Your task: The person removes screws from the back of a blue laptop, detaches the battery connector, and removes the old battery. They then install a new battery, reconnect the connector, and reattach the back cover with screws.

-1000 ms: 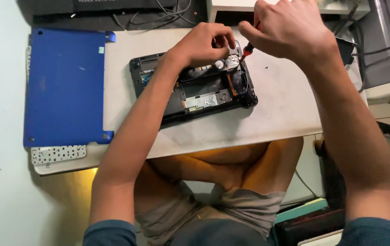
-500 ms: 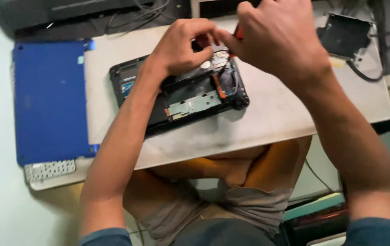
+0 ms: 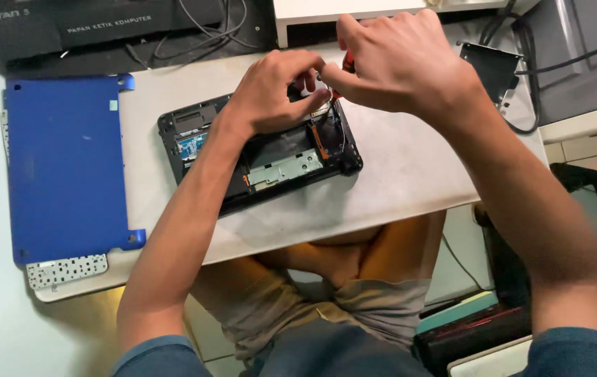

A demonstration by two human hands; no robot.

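Unscrewing step: right hand (image 3: pixel 400 63) grips a red-handled screwdriver (image 3: pixel 344 66); left hand (image 3: pixel 274 91), fingers curled, steadies the opened laptop base (image 3: pixel 277 157); next needs steady turning.

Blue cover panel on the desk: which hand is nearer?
Left. The left hand rests on the opened black laptop base, which lies beside the blue cover panel. The right hand works at the base's far corner, farther from the panel.

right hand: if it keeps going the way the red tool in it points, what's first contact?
Likely the opened laptop base. The right hand angles its red tool down-left toward the base's far right corner, under the left hand's fingers. The tip is hidden, so depth is unclear.
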